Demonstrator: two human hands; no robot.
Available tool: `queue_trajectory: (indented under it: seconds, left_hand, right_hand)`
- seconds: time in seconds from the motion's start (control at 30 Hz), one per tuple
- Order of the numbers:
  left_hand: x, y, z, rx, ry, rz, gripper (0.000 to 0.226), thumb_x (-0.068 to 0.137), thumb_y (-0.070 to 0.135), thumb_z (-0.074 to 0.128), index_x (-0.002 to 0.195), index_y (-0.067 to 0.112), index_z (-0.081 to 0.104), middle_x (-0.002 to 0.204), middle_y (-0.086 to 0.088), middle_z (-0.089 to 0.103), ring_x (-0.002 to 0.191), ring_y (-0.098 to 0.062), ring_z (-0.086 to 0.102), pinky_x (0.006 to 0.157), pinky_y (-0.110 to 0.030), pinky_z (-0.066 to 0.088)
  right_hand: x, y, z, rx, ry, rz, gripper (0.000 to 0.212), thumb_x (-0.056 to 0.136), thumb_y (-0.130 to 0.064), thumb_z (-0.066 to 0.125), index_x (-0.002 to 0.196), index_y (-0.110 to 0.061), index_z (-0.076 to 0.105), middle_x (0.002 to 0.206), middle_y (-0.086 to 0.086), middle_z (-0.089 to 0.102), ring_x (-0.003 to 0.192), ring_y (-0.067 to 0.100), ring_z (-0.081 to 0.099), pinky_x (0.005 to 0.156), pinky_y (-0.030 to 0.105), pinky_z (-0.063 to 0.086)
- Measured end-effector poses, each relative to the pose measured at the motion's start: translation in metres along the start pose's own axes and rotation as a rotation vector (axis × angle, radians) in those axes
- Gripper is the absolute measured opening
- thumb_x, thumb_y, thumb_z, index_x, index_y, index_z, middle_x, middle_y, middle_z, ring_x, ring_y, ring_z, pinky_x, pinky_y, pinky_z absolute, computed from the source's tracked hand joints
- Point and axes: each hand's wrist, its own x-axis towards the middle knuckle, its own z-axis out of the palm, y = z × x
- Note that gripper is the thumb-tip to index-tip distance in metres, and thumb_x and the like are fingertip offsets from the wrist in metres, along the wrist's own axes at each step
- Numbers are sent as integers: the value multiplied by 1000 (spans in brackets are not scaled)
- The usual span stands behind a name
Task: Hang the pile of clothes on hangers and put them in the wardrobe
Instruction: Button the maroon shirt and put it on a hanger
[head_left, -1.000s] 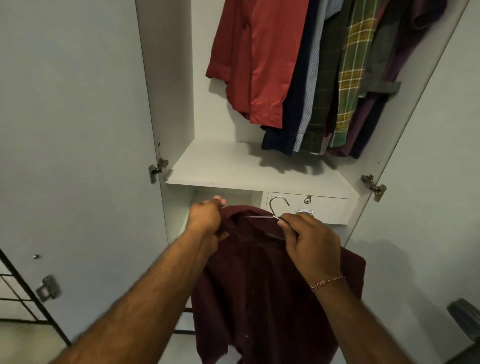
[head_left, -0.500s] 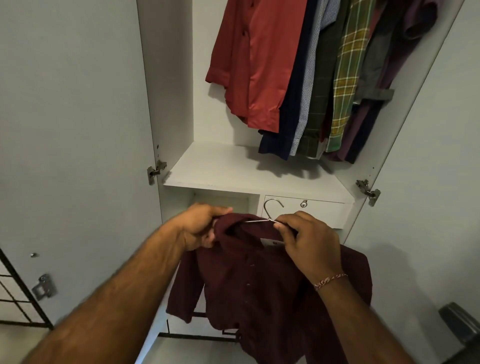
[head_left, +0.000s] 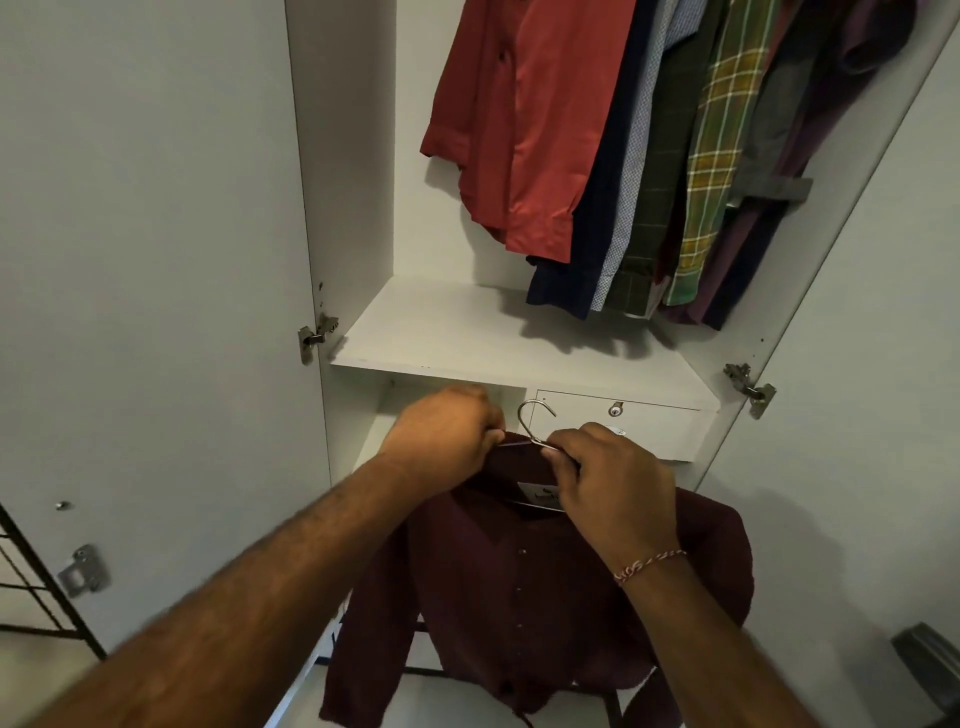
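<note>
A dark maroon shirt hangs in front of me on a thin metal hanger, whose hook sticks up between my hands. My left hand grips the shirt's left shoulder at the hanger's arm. My right hand pinches the hanger just below the hook, over the collar and its label. Both are held below the open wardrobe's white shelf. Above the shelf hang several shirts, a red shirt at the left of the row and a yellow-green plaid shirt further right.
The wardrobe's two white doors stand open, the left door and the right door. A white drawer with a keyhole sits under the shelf. A black metal rack is at the lower left, a dark object at the lower right.
My left hand shifted along the shirt's shoulder toward the hook, close to my right hand. The shirt spread out and hangs flatter on the hanger.
</note>
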Motion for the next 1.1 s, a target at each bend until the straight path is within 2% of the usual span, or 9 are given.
queue_trajectory:
  seconds: [0.1, 0.17, 0.23, 0.43, 0.53, 0.67, 0.9, 0.97, 1.1]
  left_hand:
    - [7, 3, 3, -299, 20, -196, 21, 103, 28, 55, 93, 19, 71, 86, 2, 69, 80, -18, 64, 72, -30, 54]
    - [14, 1, 7, -835, -77, -431, 25, 101, 22, 60, 86, 5, 71, 81, -7, 68, 73, -22, 60, 61, -25, 45]
    - [16, -8, 8, -1207, -180, -577, 25, 90, 25, 70, 87, 0, 75, 87, -20, 64, 82, -31, 53, 66, -31, 40]
    - [13, -34, 2, -766, -232, -471, 32, 94, 41, 74, 75, 16, 70, 60, -2, 56, 49, -16, 44, 50, -22, 35]
    - [1, -31, 0, -837, -181, -415, 34, 95, 41, 72, 88, 9, 73, 70, -3, 65, 58, -14, 56, 50, -25, 46]
    - [-14, -31, 3, -808, -66, -351, 16, 94, 33, 76, 98, 18, 72, 91, -7, 71, 78, -22, 71, 59, -38, 63]
    - [-24, -27, 28, -621, 242, -530, 25, 92, 35, 76, 76, 17, 71, 67, 1, 71, 60, -19, 71, 62, -41, 64]
    - [-27, -23, 36, -783, 302, -608, 24, 97, 25, 70, 76, 15, 73, 71, -1, 73, 66, -20, 73, 63, -42, 65]
    - [-24, -9, 23, -1737, 250, -952, 13, 105, 17, 60, 95, 11, 66, 73, -5, 66, 59, -14, 65, 58, -32, 61]
  right_hand:
    - [0, -4, 2, -31, 20, -50, 12, 95, -40, 67, 97, -31, 74, 82, -10, 65, 70, 15, 63, 52, 24, 42]
    - [0, -4, 5, -10, 33, -72, 14, 96, -38, 66, 103, -29, 74, 86, -9, 66, 74, 16, 64, 54, 27, 48]
    - [2, -1, 6, 43, 30, -67, 17, 97, -37, 67, 108, -28, 75, 91, -8, 68, 79, 17, 66, 59, 31, 53]
    - [1, -8, 10, 84, 3, -73, 13, 97, -37, 66, 103, -29, 75, 86, -9, 68, 77, 15, 65, 59, 30, 52]
    - [0, -12, 13, 46, 13, -31, 14, 96, -37, 65, 100, -29, 75, 83, -9, 67, 74, 16, 64, 56, 30, 50]
    - [0, -8, 11, 60, 42, 27, 11, 95, -35, 67, 98, -28, 75, 83, -8, 67, 72, 18, 65, 56, 30, 51]
    - [6, -15, 13, 38, 79, 115, 9, 92, -31, 71, 98, -26, 75, 82, -4, 68, 72, 22, 66, 59, 28, 46]
    - [7, -16, 15, 44, 72, 99, 9, 93, -32, 70, 98, -26, 75, 83, -5, 68, 73, 22, 65, 59, 29, 48]
    - [7, -14, 21, 94, 59, 73, 11, 95, -35, 67, 100, -28, 74, 84, -6, 68, 74, 21, 66, 59, 29, 49]
